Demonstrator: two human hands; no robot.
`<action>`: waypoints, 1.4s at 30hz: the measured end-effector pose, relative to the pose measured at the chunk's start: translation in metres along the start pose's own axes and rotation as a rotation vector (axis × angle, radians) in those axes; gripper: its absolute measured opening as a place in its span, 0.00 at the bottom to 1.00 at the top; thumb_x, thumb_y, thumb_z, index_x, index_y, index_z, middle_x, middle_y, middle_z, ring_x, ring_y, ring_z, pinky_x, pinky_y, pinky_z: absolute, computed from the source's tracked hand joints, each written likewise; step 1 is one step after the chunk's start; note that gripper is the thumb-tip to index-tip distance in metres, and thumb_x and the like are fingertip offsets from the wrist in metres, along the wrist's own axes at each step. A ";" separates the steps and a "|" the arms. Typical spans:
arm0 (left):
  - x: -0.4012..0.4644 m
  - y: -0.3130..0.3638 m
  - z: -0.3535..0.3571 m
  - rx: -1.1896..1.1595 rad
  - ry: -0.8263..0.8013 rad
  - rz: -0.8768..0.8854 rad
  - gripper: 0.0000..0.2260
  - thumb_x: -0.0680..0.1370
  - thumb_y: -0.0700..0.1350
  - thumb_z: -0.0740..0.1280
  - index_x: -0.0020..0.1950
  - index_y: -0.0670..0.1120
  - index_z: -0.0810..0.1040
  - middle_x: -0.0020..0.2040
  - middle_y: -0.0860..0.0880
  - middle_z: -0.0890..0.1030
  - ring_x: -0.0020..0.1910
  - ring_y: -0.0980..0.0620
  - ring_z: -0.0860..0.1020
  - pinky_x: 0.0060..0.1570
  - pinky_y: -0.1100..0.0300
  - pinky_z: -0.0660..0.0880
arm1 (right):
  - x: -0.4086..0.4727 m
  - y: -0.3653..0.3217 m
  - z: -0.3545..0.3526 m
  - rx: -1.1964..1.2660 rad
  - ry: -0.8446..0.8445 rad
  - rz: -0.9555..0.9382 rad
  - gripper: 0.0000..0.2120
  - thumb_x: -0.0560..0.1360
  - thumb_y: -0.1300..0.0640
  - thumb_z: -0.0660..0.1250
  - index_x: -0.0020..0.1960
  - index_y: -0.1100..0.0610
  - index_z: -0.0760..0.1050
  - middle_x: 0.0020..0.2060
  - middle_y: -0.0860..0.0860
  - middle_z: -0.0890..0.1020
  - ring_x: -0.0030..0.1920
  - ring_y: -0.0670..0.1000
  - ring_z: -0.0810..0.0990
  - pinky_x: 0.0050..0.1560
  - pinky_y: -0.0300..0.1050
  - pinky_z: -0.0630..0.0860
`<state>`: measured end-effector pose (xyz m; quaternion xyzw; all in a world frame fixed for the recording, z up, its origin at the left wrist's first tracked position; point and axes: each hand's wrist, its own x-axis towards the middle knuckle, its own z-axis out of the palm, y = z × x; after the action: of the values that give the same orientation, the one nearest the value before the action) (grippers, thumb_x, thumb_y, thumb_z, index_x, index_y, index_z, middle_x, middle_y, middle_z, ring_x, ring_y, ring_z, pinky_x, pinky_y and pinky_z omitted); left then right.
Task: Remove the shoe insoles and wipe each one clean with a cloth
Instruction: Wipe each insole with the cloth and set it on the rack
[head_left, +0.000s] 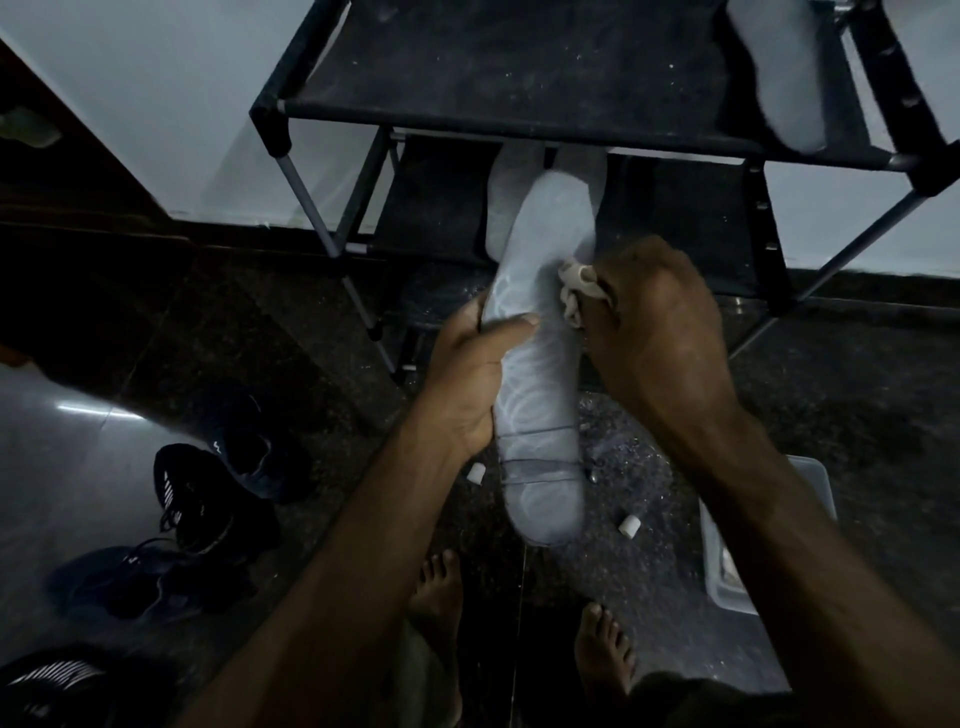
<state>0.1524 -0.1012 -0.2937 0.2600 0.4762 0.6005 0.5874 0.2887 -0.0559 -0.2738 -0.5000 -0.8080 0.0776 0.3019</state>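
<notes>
Centrally, my left hand (470, 379) grips a pale grey insole (540, 332) by its left edge, thumb laid across the patterned upper face and the other fingers curled behind, out of sight; the insole stands lengthwise away from me, heel end nearest my body and toe end pointing toward the rack, its surface marked with faint curved lines and two darker bands across the heel part; my right hand (660, 322) is curled round a small bunched cloth (576, 291), cream in colour, and presses it against the right edge of the insole just above my left thumb, so that cloth and insole touch; only a crumpled fold of the cloth shows beyond my knuckles. Behind the held insole, two more pale insoles (506, 208) lean on the lower shelf of a black shoe rack (467, 73); another insole (779, 78) lies on the rack's top shelf at the right. Below, on the dark speckled floor (857, 415), two small white cylindrical pieces (628, 526) lie near the heel end of the held insole, one on each side; a translucent plastic container (727, 571) sits at my right, partly hidden by my forearm; several dark shoes (208, 499) lie at my left, well apart from the insole; my bare feet (439, 587) show at the lower edge.
</notes>
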 end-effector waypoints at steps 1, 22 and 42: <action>0.000 0.000 -0.001 -0.007 0.014 0.007 0.09 0.75 0.31 0.64 0.50 0.41 0.80 0.41 0.43 0.83 0.40 0.46 0.82 0.44 0.54 0.80 | -0.001 -0.004 0.001 0.015 -0.033 -0.023 0.10 0.79 0.54 0.65 0.45 0.60 0.80 0.43 0.56 0.77 0.41 0.55 0.75 0.39 0.46 0.70; -0.001 0.001 0.003 -0.004 0.002 -0.015 0.09 0.76 0.31 0.64 0.50 0.42 0.79 0.40 0.45 0.83 0.39 0.48 0.82 0.41 0.56 0.81 | 0.006 0.000 -0.004 0.058 0.070 -0.014 0.13 0.79 0.52 0.65 0.44 0.60 0.81 0.40 0.58 0.77 0.39 0.57 0.75 0.37 0.50 0.73; 0.000 0.000 -0.001 -0.070 -0.020 0.004 0.11 0.72 0.33 0.66 0.54 0.39 0.79 0.43 0.42 0.83 0.41 0.47 0.82 0.43 0.56 0.80 | 0.009 -0.006 -0.012 0.067 -0.174 -0.123 0.10 0.77 0.55 0.67 0.44 0.60 0.81 0.41 0.56 0.78 0.41 0.56 0.75 0.40 0.51 0.72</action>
<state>0.1511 -0.1012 -0.2943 0.2462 0.4483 0.6152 0.6000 0.2878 -0.0535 -0.2581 -0.4306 -0.8572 0.1291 0.2513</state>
